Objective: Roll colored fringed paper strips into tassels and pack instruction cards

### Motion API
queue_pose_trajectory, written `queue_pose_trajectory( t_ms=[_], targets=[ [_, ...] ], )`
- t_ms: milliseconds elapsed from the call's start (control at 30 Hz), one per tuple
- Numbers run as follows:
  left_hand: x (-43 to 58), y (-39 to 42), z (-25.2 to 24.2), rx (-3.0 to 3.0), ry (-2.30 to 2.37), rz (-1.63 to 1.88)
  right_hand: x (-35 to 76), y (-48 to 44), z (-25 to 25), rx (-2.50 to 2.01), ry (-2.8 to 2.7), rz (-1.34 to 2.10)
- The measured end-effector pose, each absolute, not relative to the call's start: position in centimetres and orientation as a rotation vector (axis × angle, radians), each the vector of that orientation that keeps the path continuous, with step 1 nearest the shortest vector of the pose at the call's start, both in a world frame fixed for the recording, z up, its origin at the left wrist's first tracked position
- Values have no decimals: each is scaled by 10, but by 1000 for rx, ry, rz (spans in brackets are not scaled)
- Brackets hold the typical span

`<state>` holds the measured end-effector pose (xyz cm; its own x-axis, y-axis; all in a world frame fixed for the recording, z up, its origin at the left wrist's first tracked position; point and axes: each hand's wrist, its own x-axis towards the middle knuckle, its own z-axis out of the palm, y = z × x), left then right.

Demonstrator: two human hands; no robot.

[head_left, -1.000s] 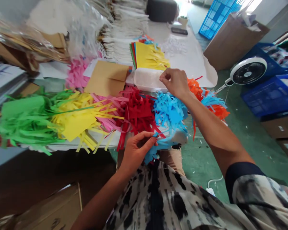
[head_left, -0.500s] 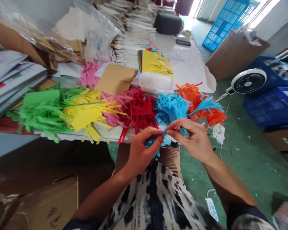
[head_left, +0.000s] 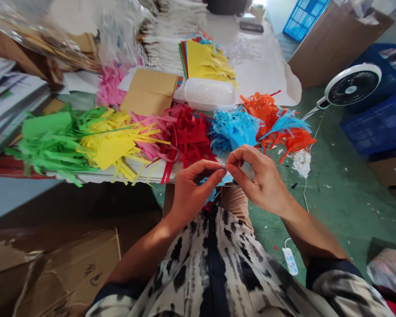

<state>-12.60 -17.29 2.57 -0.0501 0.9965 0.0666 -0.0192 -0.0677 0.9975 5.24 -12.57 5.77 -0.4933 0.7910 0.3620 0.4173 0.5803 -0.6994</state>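
My left hand (head_left: 193, 189) and my right hand (head_left: 257, 176) meet just below the table edge, both pinched on a small piece of blue fringed paper (head_left: 214, 190) whose strips hang under the left fingers. Right behind the hands lies a heap of blue paper strips (head_left: 234, 127). Beside it are red strips (head_left: 188, 134), pink strips (head_left: 152, 136), yellow strips (head_left: 115, 145), green strips (head_left: 49, 141) and orange strips (head_left: 267, 110), all spread along the front of the white table (head_left: 264, 75).
A white plastic box (head_left: 207, 92), a brown envelope (head_left: 148, 90) and a stack of coloured sheets (head_left: 204, 61) lie further back. A white fan (head_left: 348, 88) and blue crates (head_left: 379, 123) stand on the green floor at right. A cardboard box (head_left: 62, 277) is at lower left.
My right hand came down from the white box to meet the left hand. Both now pinch the blue paper piece closer together than half a second ago.
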Motion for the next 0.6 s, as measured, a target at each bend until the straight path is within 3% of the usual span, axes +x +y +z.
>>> queue_pose_trajectory(
  t_ms=[233,600],
  targets=[
    [-128,-171,24,1547,1240,1410,59,-130,58,-992,-2026,857],
    [-129,-171,25,1583,1248,1380,56,-133,50,-953,-2057,742]
  ],
)
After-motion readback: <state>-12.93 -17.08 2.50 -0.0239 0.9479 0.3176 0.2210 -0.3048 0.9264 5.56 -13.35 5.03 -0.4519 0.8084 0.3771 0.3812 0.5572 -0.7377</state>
